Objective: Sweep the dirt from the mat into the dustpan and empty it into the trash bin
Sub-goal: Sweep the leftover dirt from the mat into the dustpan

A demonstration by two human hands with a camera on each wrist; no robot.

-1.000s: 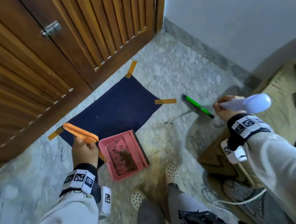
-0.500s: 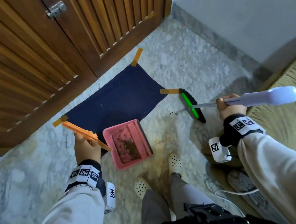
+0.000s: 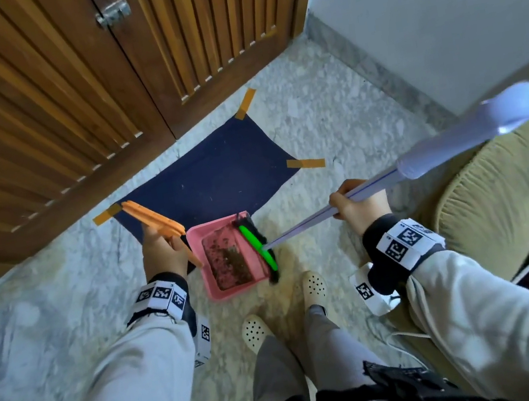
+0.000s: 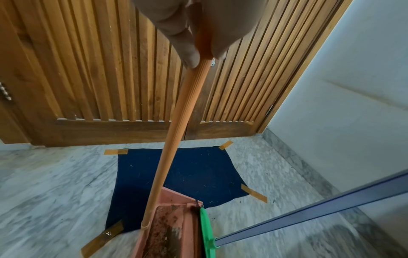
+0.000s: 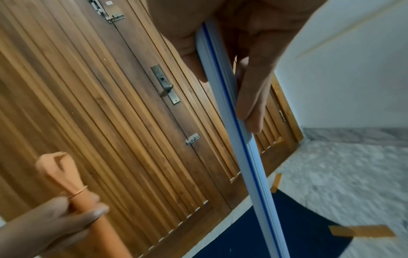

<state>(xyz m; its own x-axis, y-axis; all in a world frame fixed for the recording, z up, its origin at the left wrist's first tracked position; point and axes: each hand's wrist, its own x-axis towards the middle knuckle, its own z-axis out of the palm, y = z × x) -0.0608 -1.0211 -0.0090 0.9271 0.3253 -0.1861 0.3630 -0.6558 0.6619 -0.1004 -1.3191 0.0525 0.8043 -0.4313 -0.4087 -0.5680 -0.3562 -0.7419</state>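
**Marble floor, broom head at the dustpan mouth**

Marble floor (image 3: 50, 321) is filling the lower head view; the person's legs and two perforated slippers (image 3: 312, 284) are standing nearest the camera, body cut off by the bottom edge.

Left hand (image 3: 162, 253) is gripping the orange dustpan handle (image 4: 176, 131), fingers curled around it; in the left wrist view only the fingertips (image 4: 189, 57) are showing, the rest being cropped at the top. Right hand (image 3: 361, 207) is holding the pale blue-striped broom handle (image 5: 232, 122), fingers and thumb wrapped around the shaft.

Pink dustpan (image 3: 200, 255) is sitting on the floor just ahead of the slippers, its far corner overlapping the near edge of the mat. Brown dirt (image 3: 231, 261) is lying inside it. Green broom head (image 3: 256, 246) is lying along the pan's right, open edge, bristles dark and hard to make out. A few specks are lying on the floor beside the mat's right corner in the left wrist view, too small to identify.

Dark blue mat (image 3: 217, 176) is lying beyond, taped down at its corners with tan tape (image 3: 305, 163). Slatted wooden doors (image 3: 49, 95) are standing behind it. No trash bin is showing in any view.
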